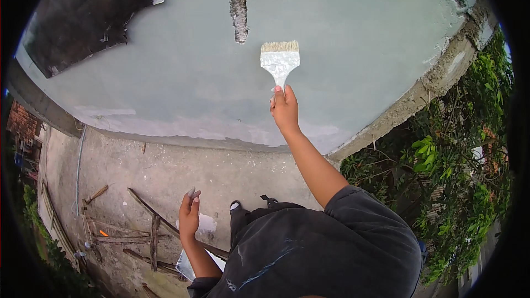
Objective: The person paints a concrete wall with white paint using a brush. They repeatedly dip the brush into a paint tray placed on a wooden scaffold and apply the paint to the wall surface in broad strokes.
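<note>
My right hand (284, 111) is closed around the handle of a wide flat paintbrush (280, 60), arm stretched forward. The brush is coated in white paint, and its pale bristles point away from me in front of the grey-green wall (342, 49). Whether the bristles touch the wall, I cannot tell. Low on the left, my left hand (189, 218) hangs above the floor, its fingers loosely bent and a little apart. A greyish-white smear shows at a fingertip, and I see nothing held there.
A rough vertical groove (237, 8) cuts the wall near a dark panel (88, 16). Below, wooden sticks (154, 237) and a small brush (96, 193) lie on the paint-spotted concrete floor (182, 165). Past the wall's broken edge (436, 80) grow leafy bushes (447, 171).
</note>
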### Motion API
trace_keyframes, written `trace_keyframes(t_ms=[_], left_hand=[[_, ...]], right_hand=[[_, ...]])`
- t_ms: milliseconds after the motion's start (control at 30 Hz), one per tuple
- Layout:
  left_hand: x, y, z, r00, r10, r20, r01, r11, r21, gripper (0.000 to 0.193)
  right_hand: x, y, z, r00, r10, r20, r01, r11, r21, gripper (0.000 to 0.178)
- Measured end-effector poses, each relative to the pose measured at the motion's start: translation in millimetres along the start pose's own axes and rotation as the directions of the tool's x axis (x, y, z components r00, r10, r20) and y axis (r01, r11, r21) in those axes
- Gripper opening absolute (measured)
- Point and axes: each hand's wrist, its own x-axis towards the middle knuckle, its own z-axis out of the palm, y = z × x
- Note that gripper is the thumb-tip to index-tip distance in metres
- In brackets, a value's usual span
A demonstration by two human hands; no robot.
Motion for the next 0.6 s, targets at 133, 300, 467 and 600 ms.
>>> trace_keyframes(t_ms=[133,300,467,600], left_hand=[[-35,-1,5,0.995,-0.033,-0.09,0.028,0.998,-0.05,0.04],[-70,-25,1,0.976,-0.13,-0.176,0.124,0.991,-0.044,0.045],[-77,-90,1,0.952,-0.241,-0.187,0.241,0.97,-0.023,0.047],[-79,-193,7,0.936,-0.339,-0.093,0.345,0.937,0.058,0.046]], right_hand=[[21,105,-10,0.987,0.034,-0.154,-0.055,0.99,-0.134,0.027],[3,223,-55,0.786,0.555,-0.272,-0.601,0.79,-0.122,0.029],[11,151,-45,0.806,0.585,-0.089,-0.567,0.807,0.167,0.022],[3,121,-24,0.966,0.207,-0.153,-0.223,0.97,-0.098,0.027]])
